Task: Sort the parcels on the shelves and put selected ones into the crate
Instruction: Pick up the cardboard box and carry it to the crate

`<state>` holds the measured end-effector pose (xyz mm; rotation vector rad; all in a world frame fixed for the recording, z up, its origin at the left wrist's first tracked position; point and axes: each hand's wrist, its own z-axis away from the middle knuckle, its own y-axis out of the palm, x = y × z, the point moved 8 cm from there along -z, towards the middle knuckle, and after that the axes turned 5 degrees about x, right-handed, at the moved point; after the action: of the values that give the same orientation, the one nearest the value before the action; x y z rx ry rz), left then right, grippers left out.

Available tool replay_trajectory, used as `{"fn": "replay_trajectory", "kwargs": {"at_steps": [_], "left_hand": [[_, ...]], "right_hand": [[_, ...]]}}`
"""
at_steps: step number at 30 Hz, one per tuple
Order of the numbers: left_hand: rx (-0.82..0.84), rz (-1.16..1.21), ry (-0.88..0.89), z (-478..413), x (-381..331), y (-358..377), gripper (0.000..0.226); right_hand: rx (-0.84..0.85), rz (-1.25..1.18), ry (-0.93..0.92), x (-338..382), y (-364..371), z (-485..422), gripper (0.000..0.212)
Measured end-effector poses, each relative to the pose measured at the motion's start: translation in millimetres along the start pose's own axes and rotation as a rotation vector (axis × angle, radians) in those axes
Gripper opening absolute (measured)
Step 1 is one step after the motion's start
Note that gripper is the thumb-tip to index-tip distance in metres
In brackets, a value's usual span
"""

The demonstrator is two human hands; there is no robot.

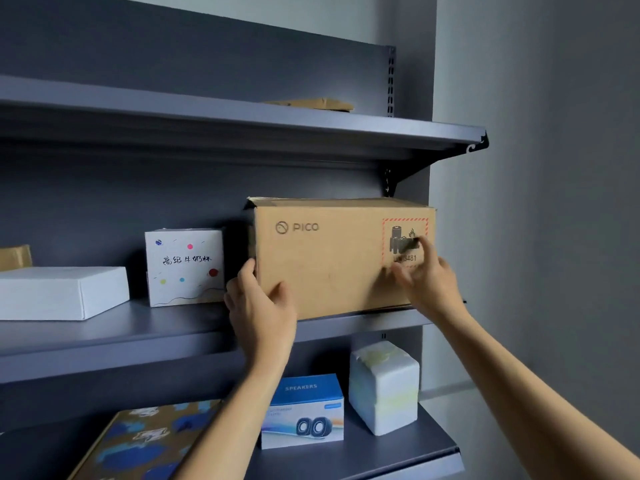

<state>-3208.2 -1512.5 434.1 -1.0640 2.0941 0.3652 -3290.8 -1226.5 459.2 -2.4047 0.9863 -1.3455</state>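
The brown box [332, 258] sits on the middle shelf [138, 327], at three o'clock from the dotted box [185, 268]. My left hand [259, 306] grips its eight o'clock corner so I can pull; my right hand [426, 282] lies loose on its front, steadying.
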Motion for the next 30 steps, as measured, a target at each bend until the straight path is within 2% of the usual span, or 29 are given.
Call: {"fn": "replay_trajectory", "kwargs": {"at_steps": [3, 6, 11, 12, 15, 19, 22, 25, 27, 30], "left_hand": [[0.006, 0.042, 0.181, 29.2, -26.9, 6.6, 0.041], [0.092, 0.079, 0.337, 63.9, -54.6, 23.7, 0.048], [0.199, 0.115, 0.431, 86.3, -69.0, 43.8, 0.053], [0.236, 0.118, 0.453, 89.6, -71.6, 47.3, 0.052], [0.35, 0.144, 0.472, 97.1, -74.0, 59.6, 0.054], [0.408, 0.227, 0.477, 92.3, -73.4, 67.6, 0.053], [0.366, 0.306, 0.447, 81.7, -74.2, 61.4, 0.049], [0.29, 0.299, 0.386, 63.8, -77.9, 54.1, 0.044], [0.245, 0.204, 0.384, 51.3, -83.5, 50.8, 0.061], [0.356, 0.052, 0.321, 36.3, -86.5, 57.9, 0.096]], "right_hand": [[0.094, -0.06, -0.056, 16.7, 21.7, 7.9, 0.072], [0.128, -0.169, -0.098, 32.3, 35.5, 11.6, 0.073], [0.159, -0.32, -0.097, 29.4, 29.9, 12.2, 0.086], [0.154, -0.359, -0.089, 25.8, 26.0, 13.6, 0.081], [0.121, -0.447, -0.099, 20.3, 11.2, 21.0, 0.04], [0.081, -0.472, -0.065, 17.8, -1.1, 25.1, 0.038], [0.075, -0.46, -0.064, 16.0, -1.3, 23.8, 0.027], [0.043, -0.447, -0.077, 15.1, -0.5, 23.7, 0.036], [0.02, -0.399, -0.081, 14.2, 0.6, 22.6, 0.041], [-0.023, -0.326, -0.128, 19.0, 0.4, 17.7, 0.039]]}}
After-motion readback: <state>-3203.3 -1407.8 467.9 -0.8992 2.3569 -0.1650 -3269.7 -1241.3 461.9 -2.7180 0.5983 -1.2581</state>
